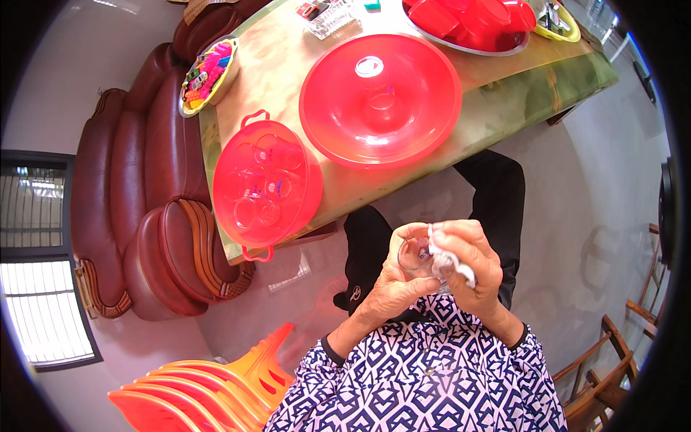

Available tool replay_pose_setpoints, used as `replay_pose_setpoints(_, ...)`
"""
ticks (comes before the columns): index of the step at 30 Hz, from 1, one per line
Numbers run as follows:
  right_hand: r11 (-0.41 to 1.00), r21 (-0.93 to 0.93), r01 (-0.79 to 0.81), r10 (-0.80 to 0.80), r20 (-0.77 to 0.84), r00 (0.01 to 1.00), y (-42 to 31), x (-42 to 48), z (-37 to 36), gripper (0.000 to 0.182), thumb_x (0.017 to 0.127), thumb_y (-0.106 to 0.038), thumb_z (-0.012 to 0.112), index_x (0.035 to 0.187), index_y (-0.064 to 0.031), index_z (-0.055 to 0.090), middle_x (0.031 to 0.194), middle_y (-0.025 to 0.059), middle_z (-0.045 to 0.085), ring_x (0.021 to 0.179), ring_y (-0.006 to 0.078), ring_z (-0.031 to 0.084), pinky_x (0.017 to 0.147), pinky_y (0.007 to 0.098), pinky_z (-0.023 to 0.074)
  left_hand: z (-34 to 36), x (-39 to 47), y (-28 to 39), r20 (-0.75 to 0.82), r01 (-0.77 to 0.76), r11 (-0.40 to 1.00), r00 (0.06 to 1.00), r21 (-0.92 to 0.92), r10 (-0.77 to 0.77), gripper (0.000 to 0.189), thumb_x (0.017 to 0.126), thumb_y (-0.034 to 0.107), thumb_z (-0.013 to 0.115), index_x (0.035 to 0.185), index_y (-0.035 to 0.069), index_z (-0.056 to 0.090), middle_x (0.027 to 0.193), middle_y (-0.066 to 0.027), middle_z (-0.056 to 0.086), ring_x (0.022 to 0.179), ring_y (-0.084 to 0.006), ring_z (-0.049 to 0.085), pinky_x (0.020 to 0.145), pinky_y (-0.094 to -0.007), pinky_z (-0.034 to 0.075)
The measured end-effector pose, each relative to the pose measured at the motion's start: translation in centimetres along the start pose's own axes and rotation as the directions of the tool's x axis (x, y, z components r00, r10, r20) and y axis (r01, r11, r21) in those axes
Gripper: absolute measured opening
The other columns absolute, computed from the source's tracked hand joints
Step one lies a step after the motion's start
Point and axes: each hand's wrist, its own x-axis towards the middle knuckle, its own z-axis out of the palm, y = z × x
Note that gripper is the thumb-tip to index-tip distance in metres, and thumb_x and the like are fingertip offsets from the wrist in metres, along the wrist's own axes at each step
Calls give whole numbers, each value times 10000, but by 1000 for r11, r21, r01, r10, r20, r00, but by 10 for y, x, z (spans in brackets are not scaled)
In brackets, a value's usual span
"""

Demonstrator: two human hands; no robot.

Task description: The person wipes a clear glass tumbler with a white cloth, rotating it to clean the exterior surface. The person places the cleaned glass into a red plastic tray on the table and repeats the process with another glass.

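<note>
My left hand (pixel 402 281) is wrapped around a clear drinking glass (pixel 414 255) above my lap. A crumpled white cloth (pixel 451 263) is pinched in my right hand (pixel 475 259) and lies against the glass; the fingers partly hide both. Beyond my hands, a large red plastic basin (pixel 334 119) stands on the table (pixel 351 189), with one clear glass (pixel 382 97) inside. To its left, several clear glasses (pixel 278 186) rest in a red basket-like tub (pixel 309 183) with two handles, near the table's corner.
Red plastic mugs (pixel 483 19) fill a basin at the table's far side. A yellow-rimmed bowl of small toys (pixel 208 75) is at the left edge, a glass ashtray (pixel 329 21) farther back. Stacked orange chairs (pixel 216 386), a leather sofa (pixel 156 124) and a wooden chair (pixel 604 378) surround me.
</note>
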Motion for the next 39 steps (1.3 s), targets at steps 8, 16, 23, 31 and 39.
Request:
replay_pose_setpoints(8,982,114,-150,155,-38,987,2,2,6,304,850,-37,670,1143,29,625,1101,173,632,964,263,619,816,326,502,2,2,3,1,-60,997,998,-46,60,743,749,-50,720,1346,108,307,1236,-47,424,1210,-164,430,1048,-333,378)
replay_pose_setpoints(16,977,-145,153,-158,-23,987,-8,-2,9,391,681,-23,766,1059,12,674,1125,151,643,938,300,597,798,370,502,5,-1,13,16,-137,979,990,-148,141,714,733,-35,735,1319,94,348,1274,-60,419,1219,-217,447,1027,-356,408)
replay_pose_setpoints(23,984,-98,152,-154,-15,988,-11,4,6,377,695,-43,758,1054,13,660,1105,145,651,937,295,591,792,376,503,-1,-1,11,27,-126,971,991,-203,134,715,719,-16,738,1325,108,378,1259,-56,460,1217,-209,454,1033,-377,412)
replay_pose_setpoints(31,996,-49,78,-77,10,997,0,3,8,416,749,-12,734,1148,12,620,1117,152,638,978,296,589,830,372,485,1,-2,14,-83,-178,977,982,-113,169,687,718,52,715,1326,79,397,1250,-87,498,1167,-236,506,987,-372,455)
replay_pose_setpoints(39,998,-62,-17,19,20,1000,0,-15,3,403,757,-12,725,1142,24,614,1096,163,638,960,308,602,827,377,479,2,3,16,-115,-230,970,969,-80,220,642,724,86,728,1290,95,426,1219,-76,493,1173,-257,491,1008,-405,435)
